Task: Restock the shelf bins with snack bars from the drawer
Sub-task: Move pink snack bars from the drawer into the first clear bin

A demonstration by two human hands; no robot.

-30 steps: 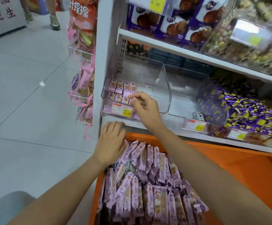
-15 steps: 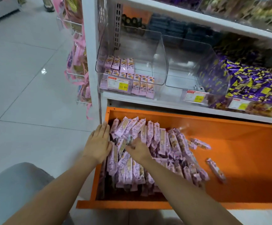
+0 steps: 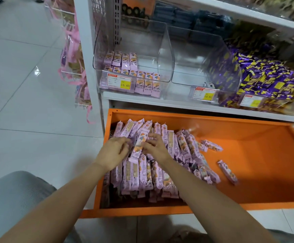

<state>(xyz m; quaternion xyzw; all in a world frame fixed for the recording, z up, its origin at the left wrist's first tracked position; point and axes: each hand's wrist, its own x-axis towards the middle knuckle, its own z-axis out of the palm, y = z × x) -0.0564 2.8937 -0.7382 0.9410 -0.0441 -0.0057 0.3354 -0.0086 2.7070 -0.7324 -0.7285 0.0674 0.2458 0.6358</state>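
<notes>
At frame centre, the right hand (image 3: 155, 149) is pinching a bar (image 3: 139, 144); the left hand (image 3: 113, 152) is curling beside it, grip unclear. Gathering several aligned bars is likely filling the bin (image 3: 162, 42) faster.

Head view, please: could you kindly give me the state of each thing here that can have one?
Drawer, pulled open, snack bars piled at its left.
Left bin, partly stocked.
Middle bin, looks empty.
Right hand, pinching the top bar.
Left hand, fingers curled beside that bar; grip unclear.
</notes>
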